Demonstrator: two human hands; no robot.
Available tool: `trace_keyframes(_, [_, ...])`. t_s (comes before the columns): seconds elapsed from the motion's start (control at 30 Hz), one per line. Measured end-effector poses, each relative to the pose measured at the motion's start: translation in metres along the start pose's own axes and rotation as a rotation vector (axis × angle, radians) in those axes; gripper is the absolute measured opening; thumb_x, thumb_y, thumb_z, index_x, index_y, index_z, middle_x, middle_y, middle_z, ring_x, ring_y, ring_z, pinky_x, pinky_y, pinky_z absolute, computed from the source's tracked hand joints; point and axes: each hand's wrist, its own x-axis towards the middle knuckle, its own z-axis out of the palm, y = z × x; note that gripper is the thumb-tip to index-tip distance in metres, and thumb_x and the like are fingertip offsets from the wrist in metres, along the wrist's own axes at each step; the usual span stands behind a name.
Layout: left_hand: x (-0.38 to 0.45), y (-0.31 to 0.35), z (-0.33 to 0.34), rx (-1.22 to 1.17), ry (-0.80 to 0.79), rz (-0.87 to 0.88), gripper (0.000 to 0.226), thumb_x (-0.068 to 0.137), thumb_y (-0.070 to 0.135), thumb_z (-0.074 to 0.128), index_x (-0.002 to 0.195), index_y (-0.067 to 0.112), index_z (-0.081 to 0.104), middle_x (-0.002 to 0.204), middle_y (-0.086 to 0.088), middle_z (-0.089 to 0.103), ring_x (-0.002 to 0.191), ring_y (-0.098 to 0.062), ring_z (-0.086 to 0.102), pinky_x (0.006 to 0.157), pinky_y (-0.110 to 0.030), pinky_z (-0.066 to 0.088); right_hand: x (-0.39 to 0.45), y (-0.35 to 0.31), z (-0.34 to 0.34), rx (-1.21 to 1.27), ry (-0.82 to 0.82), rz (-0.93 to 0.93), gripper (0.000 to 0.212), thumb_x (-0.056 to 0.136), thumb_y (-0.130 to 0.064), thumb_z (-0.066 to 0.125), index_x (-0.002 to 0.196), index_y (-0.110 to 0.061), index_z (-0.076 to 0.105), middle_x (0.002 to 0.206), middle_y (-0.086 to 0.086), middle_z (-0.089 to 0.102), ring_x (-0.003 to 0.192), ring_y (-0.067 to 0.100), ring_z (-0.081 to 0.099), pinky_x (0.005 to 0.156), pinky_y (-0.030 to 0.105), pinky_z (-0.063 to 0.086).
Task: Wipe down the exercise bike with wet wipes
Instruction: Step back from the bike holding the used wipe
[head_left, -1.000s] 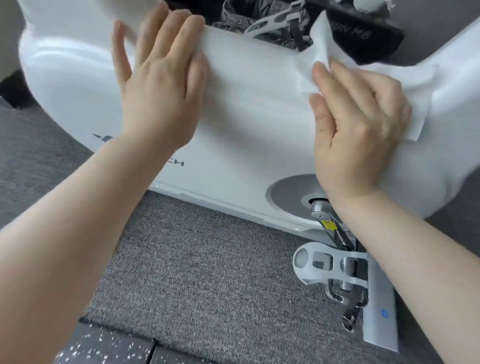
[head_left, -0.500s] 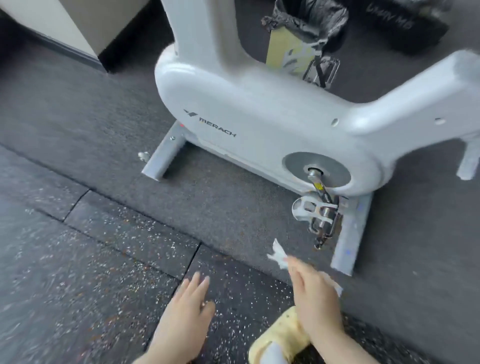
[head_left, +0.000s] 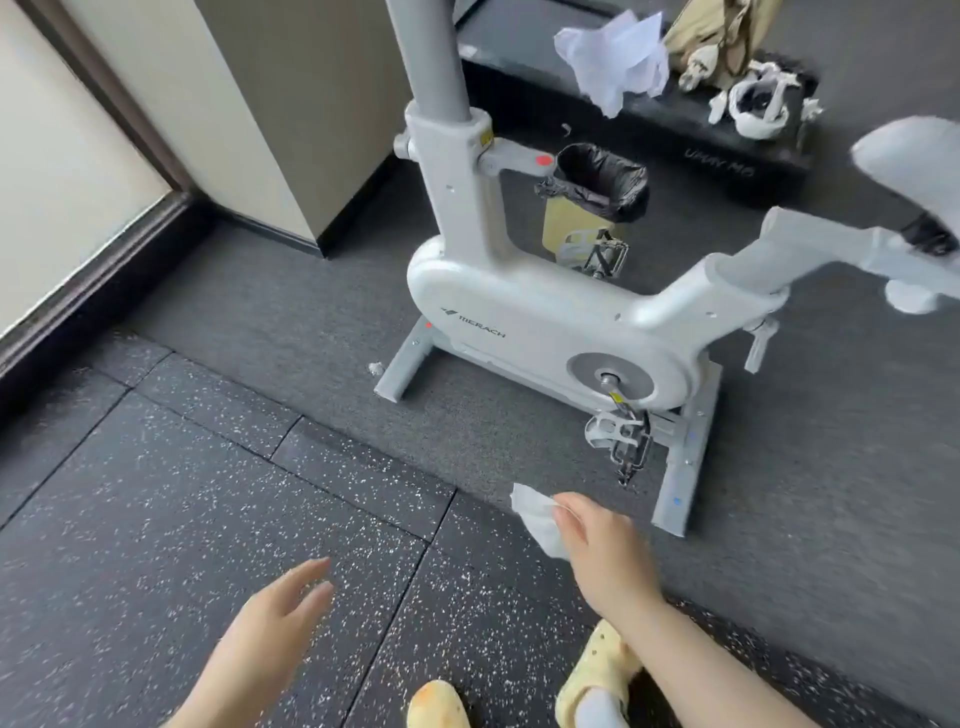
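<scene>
The white exercise bike (head_left: 550, 322) stands on a grey mat, its near pedal (head_left: 621, 436) hanging low and its saddle (head_left: 919, 161) at the right edge. My right hand (head_left: 605, 551) is below the pedal, well apart from the bike, and holds a crumpled white wet wipe (head_left: 537, 517) in its fingers. My left hand (head_left: 270, 629) hovers over the speckled floor at lower left, fingers relaxed and holding nothing.
A small bin with a black liner (head_left: 602, 187) stands behind the bike frame. Behind it a black step platform (head_left: 727, 145) carries crumpled plastic and other items. A wall corner (head_left: 311, 156) rises at the left. My yellow shoes (head_left: 597, 670) are at the bottom.
Both hands have come off the bike body and dropped low. The view has pulled back from close against the housing to show the whole bike. The wipe stays in my right hand.
</scene>
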Motion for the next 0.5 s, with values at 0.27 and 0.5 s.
trace_keyframes(0.27, [-0.102, 0.106, -0.001, -0.021, 0.043, 0.175, 0.034, 0.097, 0.034, 0.053, 0.131, 0.03, 0.056, 0.12, 0.007, 0.066, 0.092, -0.011, 0.059, 0.08, -0.026, 0.045, -0.103, 0.045, -0.141, -0.176, -0.025, 0.054, 0.025, 0.095, -0.03, 0.046, 0.108, -0.037, 0.066, 0.109, -0.012, 0.069, 0.103, 0.014, 0.061, 0.078, 0.027, 0.045])
trace_keyframes(0.5, [-0.159, 0.256, 0.131, -0.152, -0.032, 0.319, 0.015, 0.097, 0.028, 0.055, 0.11, 0.035, 0.059, 0.106, 0.01, 0.067, 0.097, -0.005, 0.063, 0.069, -0.011, 0.04, -0.13, 0.163, -0.262, -0.224, 0.101, 0.024, 0.02, 0.091, -0.03, 0.045, 0.099, -0.036, 0.062, 0.097, -0.01, 0.068, 0.095, 0.018, 0.062, 0.071, 0.029, 0.045])
